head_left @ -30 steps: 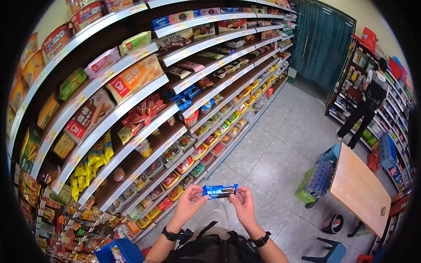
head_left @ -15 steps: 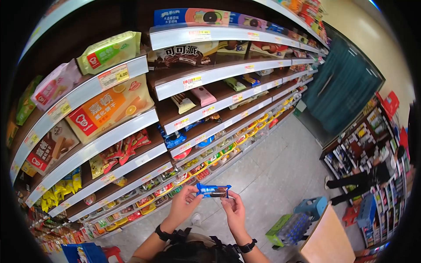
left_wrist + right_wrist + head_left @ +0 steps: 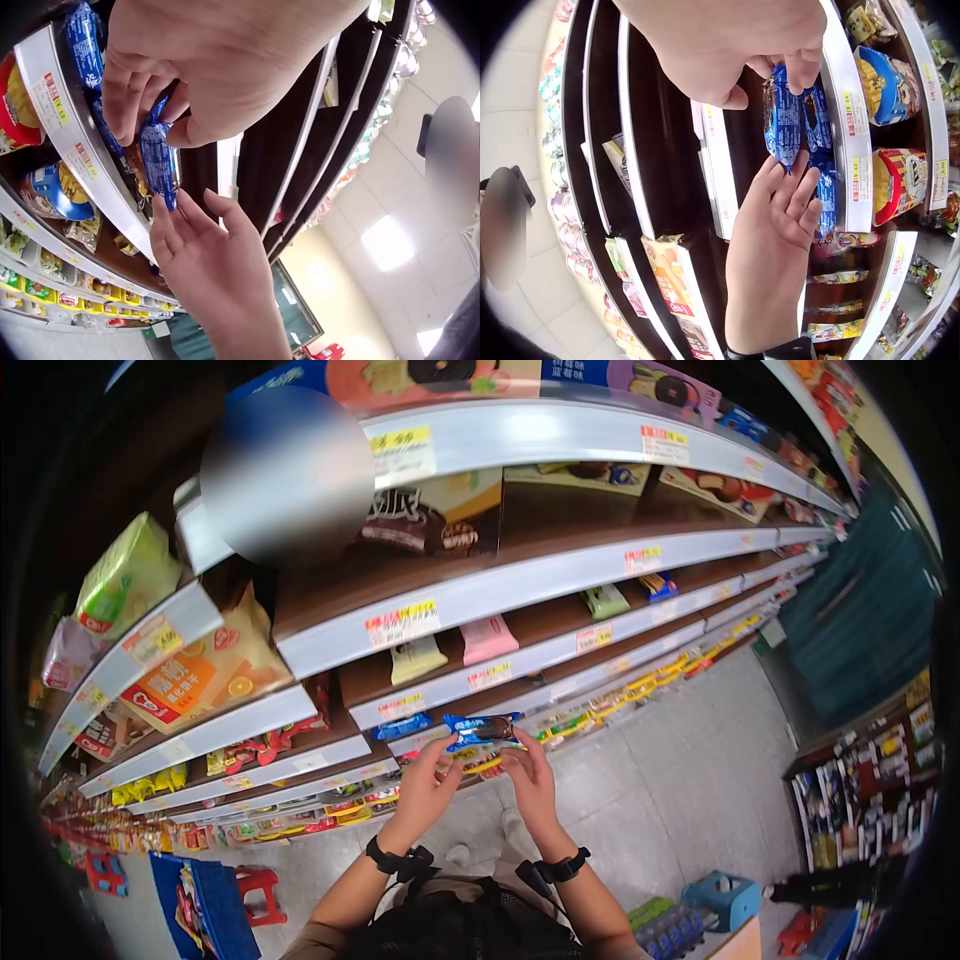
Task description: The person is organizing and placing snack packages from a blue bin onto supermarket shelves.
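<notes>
A small blue snack packet (image 3: 482, 730) with a dark chocolate picture on its front is held crosswise between both hands, before the shelves. My left hand (image 3: 428, 788) grips its left end, the thumb in front of the wrapper's edge in the left wrist view. At the other end, my right hand (image 3: 532, 785) holds the packet's tip with curled fingers, its thumb standing a little apart. The packet's printed back (image 3: 159, 154) faces the left wrist camera. Similar blue packets (image 3: 825, 187) lie on the shelf right behind it.
Long shelves with white price-tag edges (image 3: 540, 585) cross in front, carrying a pink packet (image 3: 488, 640), an orange biscuit bag (image 3: 205, 675) and other snacks. A blue basket (image 3: 218, 910) and red stool (image 3: 262, 896) stand lower left. A blue stool (image 3: 722, 900) is lower right.
The head view has turned and come closer to the shelves. Both hands have risen slightly in view with the packet between them. The right thumb has moved off the wrapper.
</notes>
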Available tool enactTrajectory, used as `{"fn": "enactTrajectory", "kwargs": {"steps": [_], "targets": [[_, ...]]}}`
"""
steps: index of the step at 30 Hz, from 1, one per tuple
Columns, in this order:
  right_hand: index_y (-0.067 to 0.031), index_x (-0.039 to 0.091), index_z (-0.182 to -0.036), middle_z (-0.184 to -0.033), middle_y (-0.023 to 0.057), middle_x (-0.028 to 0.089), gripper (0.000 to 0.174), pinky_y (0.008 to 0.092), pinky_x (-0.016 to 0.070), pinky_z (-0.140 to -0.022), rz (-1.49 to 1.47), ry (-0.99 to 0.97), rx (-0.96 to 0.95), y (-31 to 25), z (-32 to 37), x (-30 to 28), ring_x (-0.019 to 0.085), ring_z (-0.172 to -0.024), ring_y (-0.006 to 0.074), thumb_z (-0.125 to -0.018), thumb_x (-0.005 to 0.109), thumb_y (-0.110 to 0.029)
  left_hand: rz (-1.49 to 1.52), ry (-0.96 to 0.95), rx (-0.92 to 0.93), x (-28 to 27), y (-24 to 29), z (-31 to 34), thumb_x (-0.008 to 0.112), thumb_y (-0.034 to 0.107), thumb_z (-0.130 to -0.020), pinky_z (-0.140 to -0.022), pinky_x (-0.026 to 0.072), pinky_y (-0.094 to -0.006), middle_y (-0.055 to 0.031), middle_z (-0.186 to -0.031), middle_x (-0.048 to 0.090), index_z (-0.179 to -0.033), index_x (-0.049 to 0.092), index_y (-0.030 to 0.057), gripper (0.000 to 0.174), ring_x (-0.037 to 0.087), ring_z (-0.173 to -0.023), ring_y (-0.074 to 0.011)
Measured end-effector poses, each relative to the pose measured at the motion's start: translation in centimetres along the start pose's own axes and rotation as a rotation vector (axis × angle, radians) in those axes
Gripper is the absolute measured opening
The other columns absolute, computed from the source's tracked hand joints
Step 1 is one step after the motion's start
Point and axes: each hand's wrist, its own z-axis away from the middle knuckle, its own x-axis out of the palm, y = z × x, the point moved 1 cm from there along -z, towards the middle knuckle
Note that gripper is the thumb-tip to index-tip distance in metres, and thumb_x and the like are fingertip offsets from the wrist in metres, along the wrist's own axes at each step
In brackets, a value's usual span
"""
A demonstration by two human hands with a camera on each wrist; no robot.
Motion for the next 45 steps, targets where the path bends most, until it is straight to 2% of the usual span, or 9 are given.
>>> {"fn": "enactTrajectory", "kwargs": {"steps": [8,9,11,16,19,21,25,31,45], "targets": [[-0.0105,0.051,-0.133,-0.098,0.0040,0.065,0.042,0.0203,0.0470,-0.059,-0.034,-0.226,0.104,5.1,-10.9,-2.7,0.059,-0.085,0.0075,-0.093,0.061,-0.015,-0.099,0.107,-0.263,4.2,-3.6,-4.8,0.063,0.008,-0.088,-0.060,0.0498,-0.0270,-0.0094,-0.096,0.071,-0.141,0.043,0.0066,0.057,0.064,-0.069,-0.0146],[-0.0105,0.051,-0.133,-0.098,0.0040,0.065,0.042,0.0203,0.0470,-0.059,-0.043,-0.252,0.125,5.4,-11.4,-2.9,0.059,-0.085,0.0075,-0.093,0.061,-0.015,-0.122,0.057,-0.326,4.3,-4.1,-4.6,0.062,0.008,-0.090,-0.061,0.0498,-0.0261,-0.0089,-0.096,0.070,-0.143,0.040,0.0063,0.057,0.063,-0.072,-0.0130],[-0.0025,0.052,-0.132,-0.124,0.0084,0.055,0.041,0.0248,0.0491,-0.076,0.052,-0.345,0.242,5.3,-11.8,-3.5,0.062,-0.095,0.0135,-0.091,0.059,-0.006,-0.145,0.088,-0.396,4.7,-2.5,-4.5,0.065,0.011,-0.087,-0.060,0.0507,-0.0316,-0.0100,-0.088,0.071,-0.140,0.043,0.0041,0.057,0.066,-0.068,-0.0205],[-0.0020,0.059,-0.118,-0.111,0.0096,0.059,0.030,0.0263,0.0457,-0.067,0.211,-0.300,-0.096,3.7,-9.8,-5.0,0.058,-0.079,0.0131,-0.089,0.061,-0.003,-0.021,0.191,-0.370,4.8,-1.7,-2.1,0.062,0.009,-0.089,-0.060,0.0499,-0.0289,-0.0086,-0.085,0.070,-0.133,0.049,0.0045,0.046,0.064,-0.066,-0.0175],[-0.0020,0.058,-0.117,-0.112,0.0063,0.059,0.025,0.0238,0.0473,-0.070,0.219,-0.413,-0.031,4.7,-6.8,-6.6,0.056,-0.077,0.0081,-0.092,0.059,-0.002,-0.012,0.199,-0.384,3.5,-1.7,1.0,0.060,0.008,-0.090,-0.060,0.0497,-0.0279,-0.0080,-0.085,0.070,-0.124,0.057,0.0032,0.034,0.064,-0.067,-0.0159],[-0.0027,0.060,-0.112,-0.104,0.0053,0.060,0.019,0.0240,0.0469,-0.069,0.148,-0.460,0.102,5.6,-4.5,-6.1,0.055,-0.074,0.0080,-0.093,0.059,-0.004,-0.023,0.213,-0.405,2.2,-2.3,4.8,0.059,0.007,-0.090,-0.060,0.0498,-0.0276,-0.0076,-0.086,0.071,-0.119,0.061,0.0023,0.029,0.065,-0.069,-0.0149],[-0.0048,0.064,-0.099,-0.083,0.0024,0.061,0.011,0.0239,0.0448,-0.065,0.110,-0.514,0.415,5.8,-0.5,-2.9,0.053,-0.068,0.0082,-0.095,0.058,-0.013,0.074,0.516,-0.511,-0.9,-5.8,16.7,0.056,0.005,-0.090,-0.064,0.0518,-0.0264,-0.0083,-0.087,0.071,-0.109,0.065,0.0014,0.022,0.067,-0.074,-0.0133],[-0.0051,0.062,-0.101,-0.083,0.0025,0.062,0.011,0.0225,0.0447,-0.062,0.158,-0.782,0.497,7.3,4.5,4.7,0.055,-0.067,0.0087,-0.096,0.058,-0.013,0.245,0.942,-0.828,-5.8,-7.4,35.2,0.052,0.008,-0.092,-0.067,0.0524,-0.0265,-0.0068,-0.088,0.071,-0.105,0.065,-0.0002,0.019,0.066,-0.076,-0.0140],[-0.0041,0.061,-0.096,-0.078,0.0025,0.060,0.012,0.0228,0.0419,-0.060,0.180,-1.081,0.585,12.3,36.4,30.5,0.053,-0.065,0.0096,-0.095,0.057,-0.015,0.426,1.350,-0.867,-17.7,-9.2,71.9,0.055,0.018,-0.096,-0.058,0.0472,-0.0246,-0.0047,-0.080,0.069,-0.102,0.064,0.0029,0.019,0.061,-0.066,-0.0098]]}}
